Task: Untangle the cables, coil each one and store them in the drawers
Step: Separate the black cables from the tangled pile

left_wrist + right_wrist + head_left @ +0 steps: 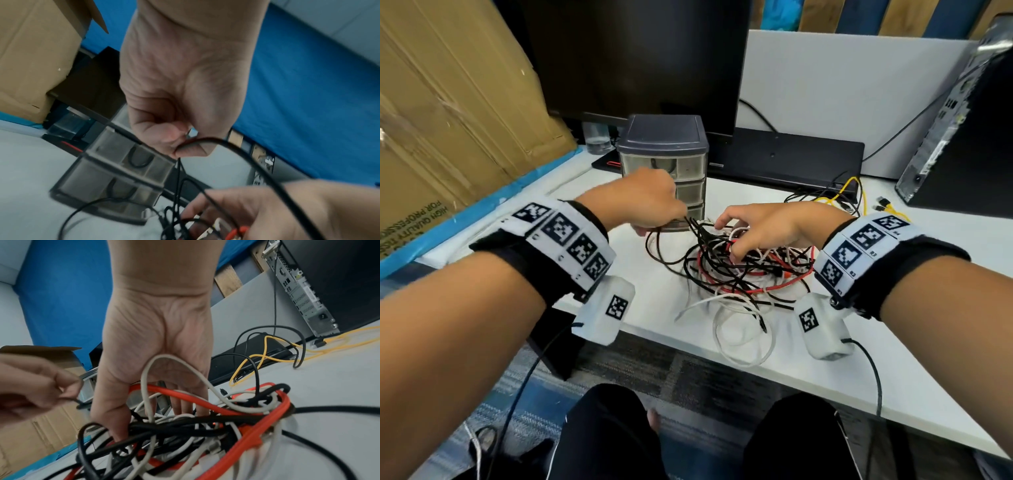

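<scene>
A tangle of black, white and red cables lies on the white desk, in front of a small grey three-drawer unit. My left hand is raised at the tangle's left edge, close to the drawers. It pinches a thin black cable between thumb and fingers, and the cable runs down into the pile. My right hand is palm down over the pile, its fingers reaching in among the strands without closing round any. All drawers look closed, and dark coils show through the upper two.
A dark monitor stands behind the drawers, with a cardboard box to the left and a computer tower at the far right. Yellow cables lie by a black device. A glass stands at the back left.
</scene>
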The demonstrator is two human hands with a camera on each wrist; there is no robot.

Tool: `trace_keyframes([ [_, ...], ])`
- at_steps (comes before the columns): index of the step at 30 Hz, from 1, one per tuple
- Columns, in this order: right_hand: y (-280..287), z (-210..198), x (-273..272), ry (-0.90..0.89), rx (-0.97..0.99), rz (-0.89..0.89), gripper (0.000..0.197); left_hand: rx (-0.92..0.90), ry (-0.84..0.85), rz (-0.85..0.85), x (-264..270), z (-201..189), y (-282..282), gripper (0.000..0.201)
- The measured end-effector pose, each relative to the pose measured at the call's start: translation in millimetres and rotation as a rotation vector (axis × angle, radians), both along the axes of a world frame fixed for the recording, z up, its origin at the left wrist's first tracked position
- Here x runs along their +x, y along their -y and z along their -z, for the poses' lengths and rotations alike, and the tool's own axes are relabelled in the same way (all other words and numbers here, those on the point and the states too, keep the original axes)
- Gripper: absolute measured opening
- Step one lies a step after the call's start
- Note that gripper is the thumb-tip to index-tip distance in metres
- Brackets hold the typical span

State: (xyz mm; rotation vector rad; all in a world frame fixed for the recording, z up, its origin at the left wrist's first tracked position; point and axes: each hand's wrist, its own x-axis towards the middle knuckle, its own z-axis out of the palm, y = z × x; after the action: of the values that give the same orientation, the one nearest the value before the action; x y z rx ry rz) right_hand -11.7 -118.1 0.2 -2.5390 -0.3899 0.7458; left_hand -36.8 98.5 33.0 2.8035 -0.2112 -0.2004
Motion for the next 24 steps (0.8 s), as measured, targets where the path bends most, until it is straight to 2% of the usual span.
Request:
trace_keyframes([
  [5, -2, -4, 2, -0.008, -0.068, -0.003, 0.061, -0.104, 0.109, -0.038, 3, -18, 0, 0.030],
  [7, -6, -5, 3, -0.010, -0.096, -0.004, 0.064, -0.083, 0.137, -0.046, 4, -16, 4, 0.031],
  [14, -13, -5, 2, 0.023, -0.170, -0.064, 0.067, 0.290, -0.087, 0.080, 12, 25, 14, 0.032],
  [16, -12, -4, 1, 0.029, -0.173, -0.075, 0.066, 0.270, -0.122, 0.149, 13, 29, 14, 0.029],
  [19, -10, -5, 1, 0.041, -0.194, -0.087, 0.067, 0.182, -0.049, 0.231, 13, 15, 10, 0.023],
  [24, -12, -5, 1, 0.050, -0.231, -0.112, 0.069, 0.148, 0.036, 0.220, 7, -16, 8, 0.031],
])
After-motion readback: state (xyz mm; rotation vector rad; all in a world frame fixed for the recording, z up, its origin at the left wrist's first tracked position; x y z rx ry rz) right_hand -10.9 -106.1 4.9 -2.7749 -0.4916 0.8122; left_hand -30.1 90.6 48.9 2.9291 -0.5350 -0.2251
